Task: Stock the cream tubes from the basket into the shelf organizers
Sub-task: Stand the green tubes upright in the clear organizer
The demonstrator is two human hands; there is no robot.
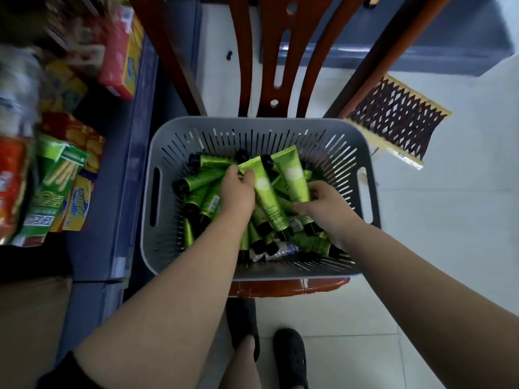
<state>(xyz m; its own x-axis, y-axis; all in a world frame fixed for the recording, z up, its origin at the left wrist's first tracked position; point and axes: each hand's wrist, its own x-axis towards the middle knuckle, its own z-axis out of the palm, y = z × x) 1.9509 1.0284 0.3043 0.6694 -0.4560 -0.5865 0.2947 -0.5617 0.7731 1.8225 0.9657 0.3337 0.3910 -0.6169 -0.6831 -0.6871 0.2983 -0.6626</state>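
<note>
A grey slotted basket (165,153) sits on a wooden chair seat and holds several green cream tubes with black caps (205,182). My left hand (238,189) is inside the basket and pinches the flat end of one green tube (266,195) that lies slanted across the pile. Just to its right, my right hand (325,203) reaches into the basket, fingers curled round another green tube (292,175) whose flat end points up. No shelf organizers are visible.
A blue shelf (132,169) on the left carries snack boxes and bags (59,189). The brown chair back (280,57) rises behind the basket. A brush (393,122) lies on the white tiled floor at right. My dark shoes (289,357) stand below the chair.
</note>
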